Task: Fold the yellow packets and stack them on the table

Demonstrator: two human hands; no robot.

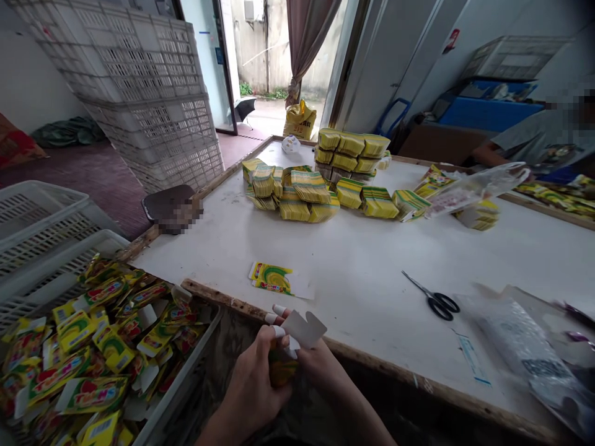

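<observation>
Just in front of the table's near edge, my left hand [253, 378] and my right hand [313, 359] come together around a small yellow carton [282, 367]. Its grey-white end flap [304, 329] stands up above my fingers. White tape or finger covers wrap several fingertips. Both hands are closed on the carton, and much of it is hidden behind them. A flat yellow-and-green carton [274, 279] lies alone on the white table [353, 266], a little beyond my hands.
A crate [186, 365] full of yellow cartons [93, 396] stands at left. Bundled flat cartons [307, 192] are stacked at the table's far side. Scissors [439, 303] and plastic bags [525, 347] lie at right. Tall crates [158, 93] stand behind. Another person [534, 136] is at far right.
</observation>
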